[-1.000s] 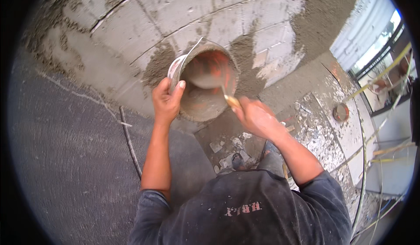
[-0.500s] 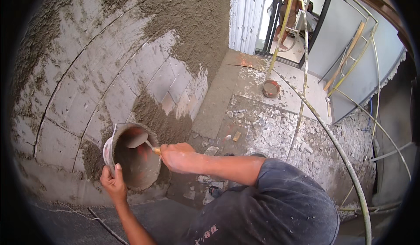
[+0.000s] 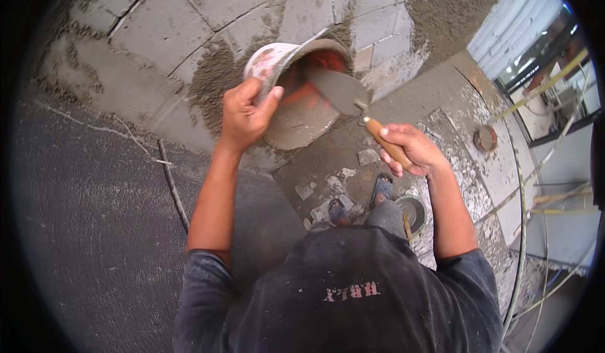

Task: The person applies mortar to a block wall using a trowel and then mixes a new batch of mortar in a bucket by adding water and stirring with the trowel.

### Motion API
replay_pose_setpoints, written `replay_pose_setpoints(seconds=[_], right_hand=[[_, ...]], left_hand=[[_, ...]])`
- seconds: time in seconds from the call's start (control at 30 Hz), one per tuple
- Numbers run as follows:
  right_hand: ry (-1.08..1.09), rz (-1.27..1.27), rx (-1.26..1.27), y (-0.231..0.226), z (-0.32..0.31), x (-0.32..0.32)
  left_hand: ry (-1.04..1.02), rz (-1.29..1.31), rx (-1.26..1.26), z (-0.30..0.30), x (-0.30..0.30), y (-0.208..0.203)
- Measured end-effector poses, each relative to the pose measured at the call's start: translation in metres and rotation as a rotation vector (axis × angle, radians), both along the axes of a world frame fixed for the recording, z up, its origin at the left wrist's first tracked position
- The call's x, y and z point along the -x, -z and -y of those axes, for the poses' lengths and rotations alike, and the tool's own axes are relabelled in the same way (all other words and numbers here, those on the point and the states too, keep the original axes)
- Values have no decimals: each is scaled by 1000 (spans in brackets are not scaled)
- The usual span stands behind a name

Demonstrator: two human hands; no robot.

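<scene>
The bucket point(image 3: 309, 126) was tipped in front of the block wall point(image 3: 283, 22), its mouth turned toward you, its inside smeared grey and orange-red; whether anything supported it underneath, you could not tell. Your left grip point(image 3: 247, 117) was clasped on its left rim, thumb over the edge. The trowel point(image 3: 345, 93) had its blade partly inside the mouth, and your right grip point(image 3: 413, 148) was wrapped around its wooden handle. Rough mortar point(image 3: 217, 79) patched the wall. A grey round container point(image 3: 411, 213) stood just beside your sandalled feet point(image 3: 381, 189); a reddish tub point(image 3: 485, 139) sat farther right.
</scene>
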State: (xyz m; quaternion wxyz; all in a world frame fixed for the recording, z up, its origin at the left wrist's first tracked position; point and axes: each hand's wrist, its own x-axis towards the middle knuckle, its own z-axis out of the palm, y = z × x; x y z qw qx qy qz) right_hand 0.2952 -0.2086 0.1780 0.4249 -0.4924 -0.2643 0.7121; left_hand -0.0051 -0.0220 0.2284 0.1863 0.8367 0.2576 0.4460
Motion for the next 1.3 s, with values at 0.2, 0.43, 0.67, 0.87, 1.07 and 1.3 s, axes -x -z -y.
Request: replay_pose_setpoints(seconds=[0.2, 0.43, 0.67, 0.87, 1.07, 1.3], right_hand=[[37, -400, 273, 41, 5, 21], [-195, -1277, 102, 104, 15, 59], [-84, -1374, 19, 131, 25, 32], [135, -1320, -114, 138, 48, -40], [818, -871, -483, 120, 103, -178], [1713, 19, -758, 98, 69, -289]], left_hand=[[167, 3, -6, 9, -29, -16], [322, -75, 46, 9, -58, 3], [3, 177, 502, -17, -91, 99], [-372, 318, 793, -25, -50, 218], [-620, 353, 1023, 8, 25, 251], [-852, 397, 887, 83, 127, 237]])
